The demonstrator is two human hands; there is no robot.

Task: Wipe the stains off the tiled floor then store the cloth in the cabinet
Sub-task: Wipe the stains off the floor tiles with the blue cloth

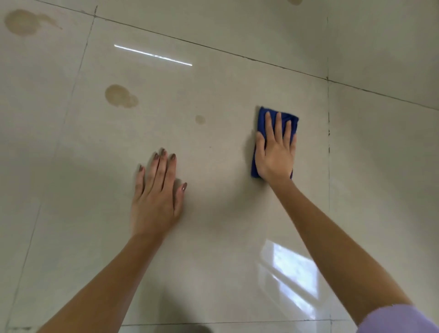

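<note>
The blue cloth (pixel 261 117) lies on the tiled floor (pixel 225 249), right of the middle of the view, under the right hand (pixel 275 152). That hand lies flat on it, palm down, with the fingers straight, slightly spread and pointing away from the person. Its grip is released: it presses the cloth and does not grasp it. The right arm reaches out nearly straight, and a lilac sleeve (pixel 399 320) shows at the bottom right corner.

The left hand (pixel 156 197) rests palm down on bare tile, well apart from the cloth. Its fingers are straight and close together, the thumb is out to the side, and the grip is likewise released.

Farther out are a small stain (pixel 200 119), a larger stain (pixel 120 96) to its left, and the biggest stain (pixel 23 22) near the top left corner.

The hand covers most of the cloth, so only its far end, its left edge and a sliver by the wrist show. Another brown mark (pixel 294 2) is cut off by the top edge.
</note>
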